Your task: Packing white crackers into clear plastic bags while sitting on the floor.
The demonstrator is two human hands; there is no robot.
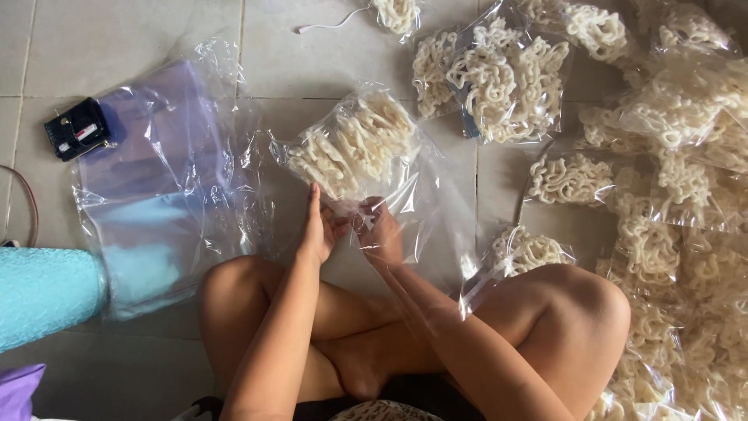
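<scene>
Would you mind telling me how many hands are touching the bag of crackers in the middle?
2: the left hand and right hand pinch the bag at its near end, side by side.

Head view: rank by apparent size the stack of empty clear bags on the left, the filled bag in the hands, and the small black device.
1. Stack of empty clear bags, largest.
2. Filled bag of white crackers, held at its neck by both the left hand and the right hand.
3. Small black device, smallest.
</scene>
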